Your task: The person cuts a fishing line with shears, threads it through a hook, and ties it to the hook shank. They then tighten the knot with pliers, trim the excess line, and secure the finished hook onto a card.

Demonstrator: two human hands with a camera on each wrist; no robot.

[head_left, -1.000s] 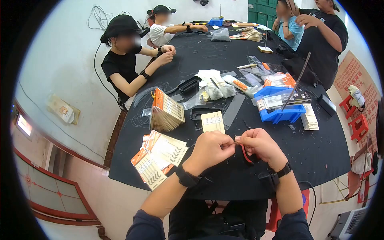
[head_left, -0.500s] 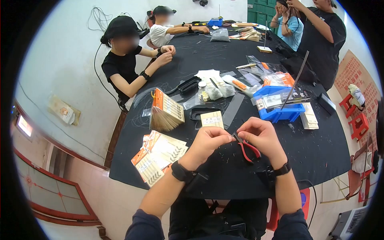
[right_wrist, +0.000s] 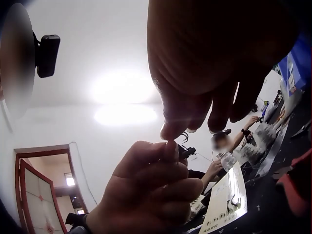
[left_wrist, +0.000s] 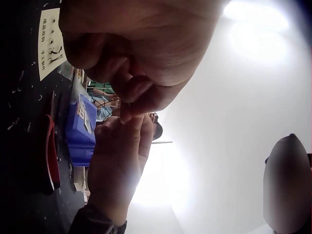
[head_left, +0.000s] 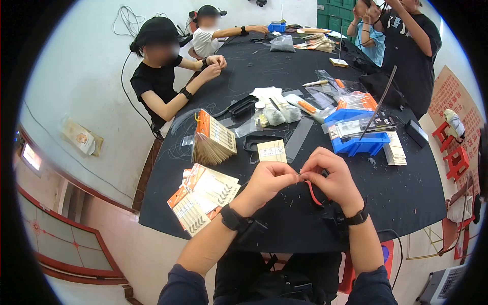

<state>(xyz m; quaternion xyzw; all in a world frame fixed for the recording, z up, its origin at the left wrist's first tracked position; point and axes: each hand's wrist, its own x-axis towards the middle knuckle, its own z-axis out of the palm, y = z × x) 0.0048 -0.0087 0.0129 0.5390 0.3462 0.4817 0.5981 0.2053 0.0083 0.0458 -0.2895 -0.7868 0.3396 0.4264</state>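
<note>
My left hand (head_left: 272, 179) and right hand (head_left: 331, 175) meet fingertip to fingertip over the table's front. Each has thumb and forefinger pinched together. A small dark fish hook (right_wrist: 185, 138) shows at the meeting fingertips in the right wrist view; I cannot tell which hand bears more of it. Below the right hand lie red-handled pliers (head_left: 314, 194), partly hidden by it; the left wrist view shows a red handle (left_wrist: 51, 156) too. Just beyond the hands lies a cream card (head_left: 272, 151) marked 12, with small hooks along it in the right wrist view.
Orange-and-cream hook cards (head_left: 195, 203) lie left of my forearm, with a fanned stack of cards (head_left: 216, 137) behind. A blue bin (head_left: 358, 145) stands at right, a thin rod (head_left: 380, 99) rising from it. Bags and a jar (head_left: 261, 114) sit mid-table. Other people work around the table.
The right hand has risen slightly over the second. Half a second ago the fingertips were a little apart and both plier handles showed; now the fingertips meet and the right hand covers one handle.
</note>
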